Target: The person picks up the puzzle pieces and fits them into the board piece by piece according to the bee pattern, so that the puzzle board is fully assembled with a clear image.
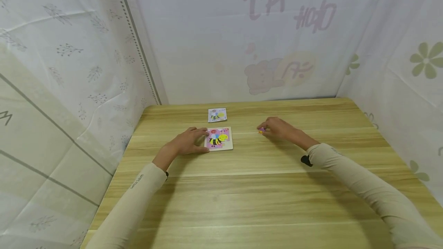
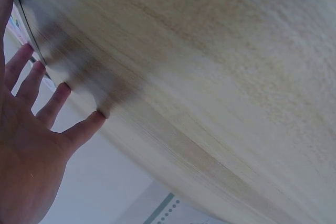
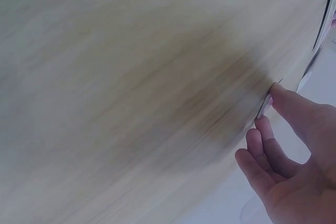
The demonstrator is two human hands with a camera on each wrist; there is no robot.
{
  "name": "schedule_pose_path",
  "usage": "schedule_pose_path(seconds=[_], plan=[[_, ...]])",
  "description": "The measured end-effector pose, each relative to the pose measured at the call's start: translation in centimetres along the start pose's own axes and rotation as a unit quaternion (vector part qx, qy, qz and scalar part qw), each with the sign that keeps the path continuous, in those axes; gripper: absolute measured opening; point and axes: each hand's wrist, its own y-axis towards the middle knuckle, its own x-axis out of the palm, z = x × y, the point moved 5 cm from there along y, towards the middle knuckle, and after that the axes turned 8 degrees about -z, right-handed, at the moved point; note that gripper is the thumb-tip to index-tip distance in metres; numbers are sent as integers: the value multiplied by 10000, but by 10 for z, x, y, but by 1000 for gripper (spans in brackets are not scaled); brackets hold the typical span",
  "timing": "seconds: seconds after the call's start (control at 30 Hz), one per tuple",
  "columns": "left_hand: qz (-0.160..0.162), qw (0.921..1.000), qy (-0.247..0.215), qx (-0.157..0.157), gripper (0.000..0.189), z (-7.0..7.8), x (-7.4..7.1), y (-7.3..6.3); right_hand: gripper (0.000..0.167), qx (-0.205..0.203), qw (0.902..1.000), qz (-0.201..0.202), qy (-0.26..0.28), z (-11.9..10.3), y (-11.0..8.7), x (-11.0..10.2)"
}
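A square wooden jigsaw puzzle with a bee picture on pink lies on the table, a bare pale patch showing at the picture's lower right. My left hand rests at its left side, thumb at the lower corner and fingertips along the upper left edge. In the left wrist view the fingers are spread and fairly straight. To the right of the puzzle, my right hand pinches a small pink and yellow puzzle piece between thumb and fingertips, close over the tabletop. The right wrist view shows this piece edge-on.
Behind the puzzle lies a picture card with the same bee design. The wooden table stretches around both hands. Printed white curtains hang along the table's back and sides.
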Motion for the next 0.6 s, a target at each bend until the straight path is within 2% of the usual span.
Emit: schedule_pose_path(seconds=[0.3,0.6], plan=[[-14,10000,-59,-52,73,0,0,0,22,-336,9993,106,157,-21,13,4],[-35,10000,-38,-50,74,0,0,0,21,-513,9986,0,131,-41,29,11]])
